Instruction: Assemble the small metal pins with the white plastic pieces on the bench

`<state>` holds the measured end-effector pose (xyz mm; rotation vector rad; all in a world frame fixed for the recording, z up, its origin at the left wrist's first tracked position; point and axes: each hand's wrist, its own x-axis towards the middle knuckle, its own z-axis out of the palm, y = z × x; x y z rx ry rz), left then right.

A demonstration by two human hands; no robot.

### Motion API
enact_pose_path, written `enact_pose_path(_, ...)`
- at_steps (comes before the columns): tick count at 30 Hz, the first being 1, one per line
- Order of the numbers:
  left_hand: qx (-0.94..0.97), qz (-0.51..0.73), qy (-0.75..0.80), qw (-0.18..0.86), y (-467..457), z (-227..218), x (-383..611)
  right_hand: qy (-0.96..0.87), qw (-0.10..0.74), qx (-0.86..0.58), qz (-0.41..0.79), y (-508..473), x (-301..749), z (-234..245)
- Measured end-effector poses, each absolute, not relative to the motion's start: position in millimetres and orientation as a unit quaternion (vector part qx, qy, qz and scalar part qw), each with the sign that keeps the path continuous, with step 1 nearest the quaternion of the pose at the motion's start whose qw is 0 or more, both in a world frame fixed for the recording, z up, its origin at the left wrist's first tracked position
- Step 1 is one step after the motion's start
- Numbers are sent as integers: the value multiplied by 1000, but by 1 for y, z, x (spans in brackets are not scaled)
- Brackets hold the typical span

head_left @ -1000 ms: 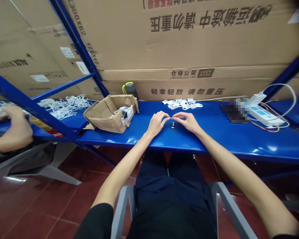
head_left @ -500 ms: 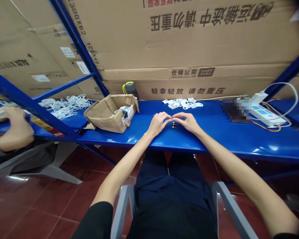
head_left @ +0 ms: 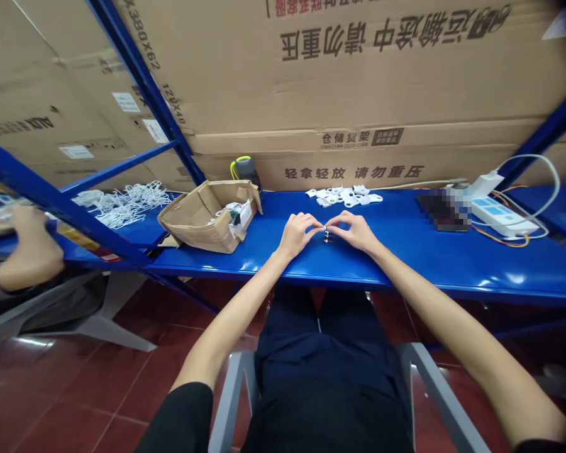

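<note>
The blue metal shelf carries an open cardboard box toward its left end. A bottle and a pile of white plastic pieces sit along the back edge. Small dark parts lie front-centre, and a power strip lies at the right end.

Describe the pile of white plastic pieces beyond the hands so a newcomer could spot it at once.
Find the long blue shelf under the big cardboard cartons. Near its back edge, just beyond the left hand and right hand, lies the pile of white plastic pieces. It is a loose heap of small flat pieces, unlike the tangled white loops past the open cardboard box.
</note>
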<state>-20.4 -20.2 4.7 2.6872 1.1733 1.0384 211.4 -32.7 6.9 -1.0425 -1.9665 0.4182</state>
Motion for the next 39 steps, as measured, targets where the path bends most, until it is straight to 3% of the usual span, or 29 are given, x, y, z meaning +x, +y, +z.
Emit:
enact_pose_path(7, 840, 337, 424, 11, -17, 4, -19, -781, 376, -495, 64, -16, 218, -5)
enact_pose_path(15, 837, 320, 444, 13, -13, -1, -19, -803, 298, -515, 31, -12, 219, -12)
enact_pose_path(39, 855, 295, 425, 22, -13, 3, -21, -794, 304, -525, 41, -17, 223, -4)
